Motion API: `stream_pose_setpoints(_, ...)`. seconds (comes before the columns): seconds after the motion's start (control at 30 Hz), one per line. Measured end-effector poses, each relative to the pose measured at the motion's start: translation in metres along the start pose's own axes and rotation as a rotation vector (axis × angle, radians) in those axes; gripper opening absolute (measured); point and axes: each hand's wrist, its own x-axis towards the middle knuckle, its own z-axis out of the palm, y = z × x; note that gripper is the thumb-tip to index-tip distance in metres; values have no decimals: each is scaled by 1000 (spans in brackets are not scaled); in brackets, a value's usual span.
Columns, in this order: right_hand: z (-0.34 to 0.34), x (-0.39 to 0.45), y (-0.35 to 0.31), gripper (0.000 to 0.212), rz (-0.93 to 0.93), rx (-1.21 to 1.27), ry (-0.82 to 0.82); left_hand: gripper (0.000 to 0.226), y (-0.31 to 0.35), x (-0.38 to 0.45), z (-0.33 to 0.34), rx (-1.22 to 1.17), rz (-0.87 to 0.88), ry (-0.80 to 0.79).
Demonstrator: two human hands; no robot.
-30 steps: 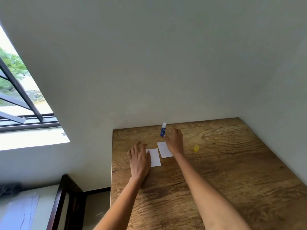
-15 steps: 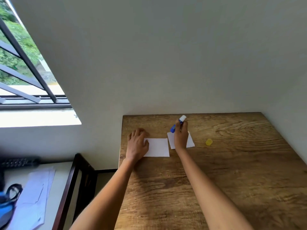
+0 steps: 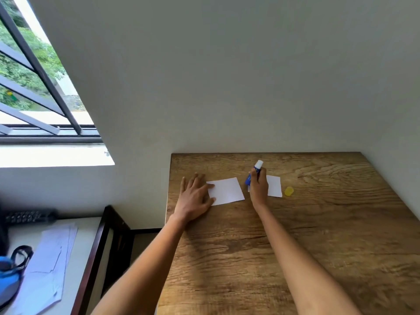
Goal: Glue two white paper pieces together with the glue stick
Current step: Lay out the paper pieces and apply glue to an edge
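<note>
Two white paper pieces lie side by side on the wooden table. My left hand lies flat, fingers straight, on the left edge of the left paper piece. My right hand grips the blue glue stick around its body, above the right paper piece, part of which it hides. The stick is tilted, white end pointing up and away from me. Whether its lower end touches the paper cannot be made out. A yellow cap lies just right of the right paper.
The table stands in a corner, with walls along its far and right edges. Left of it a dark wooden frame borders a white surface carrying loose paper sheets, a blue object and a dark remote. A barred window is upper left.
My right hand took the glue stick from where it stood at the back of the table and holds it over the right paper. My left hand slid to the left paper's left edge.
</note>
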Motion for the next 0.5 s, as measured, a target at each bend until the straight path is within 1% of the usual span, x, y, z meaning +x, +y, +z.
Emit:
stream_pose_setpoints(0.13,-12,11,4,26,-6,-31,5,49,15,12,10,10,-1,17)
stream_pose_setpoints(0.27,-14,6,-4,31,-68,14,107,54,23,17,18,29,12,36)
stream_pose_setpoints(0.33,-4,-3,-13,35,-66,75,56,57,24,16,18,26,16,60)
stream_pose_setpoints(0.4,11,-13,-19,38,-6,185,-35,54,24,15,17,-14,6,130)
stream_pose_setpoints(0.47,23,-20,-22,34,15,217,-100,45,23,12,17,-24,1,209)
stream_pose_setpoints(0.5,27,-22,-20,26,3,194,-108,42,22,11,18,-12,2,235)
